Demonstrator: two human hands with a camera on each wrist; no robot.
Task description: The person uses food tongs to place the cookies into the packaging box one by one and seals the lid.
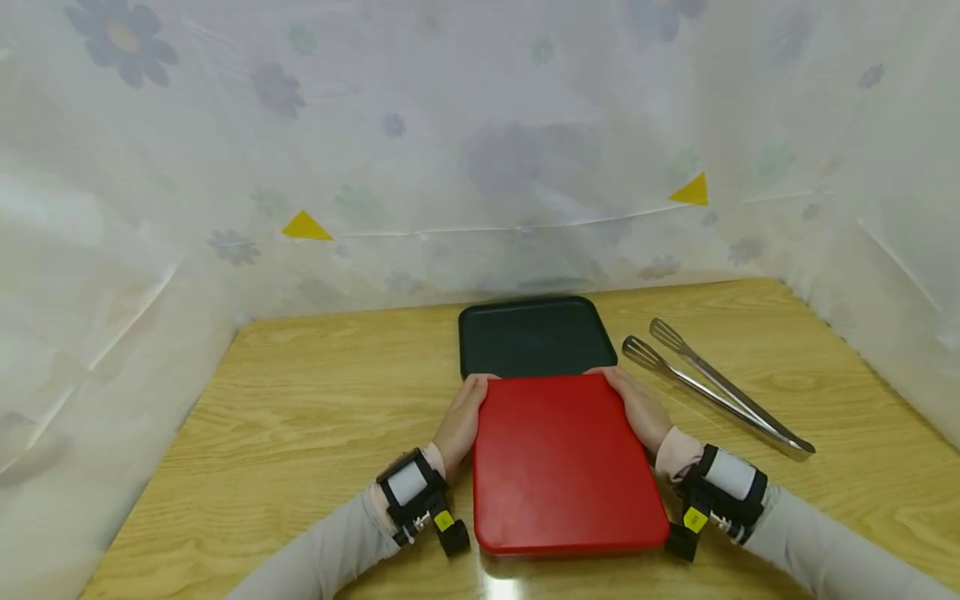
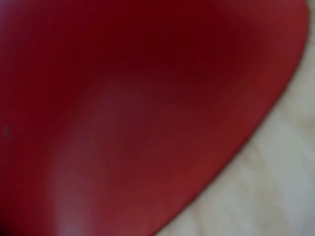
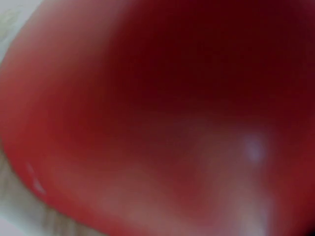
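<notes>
A smooth red rectangular thing with rounded corners, like an upturned tray or a lidded box, lies between my two hands; its underside is hidden. The left hand grips its far left corner and side. Around the far right corner, the right hand holds it the same way. Some fingertips are out of sight behind its far edge. The red surface fills most of the left wrist view and the right wrist view, both blurred, with no fingers showing.
Just beyond the red thing lies a dark green tray, its near edge partly covered. Metal tongs with slotted ends lie spread on the right of the wooden table. A flowered plastic sheet with yellow triangles encloses the back and sides.
</notes>
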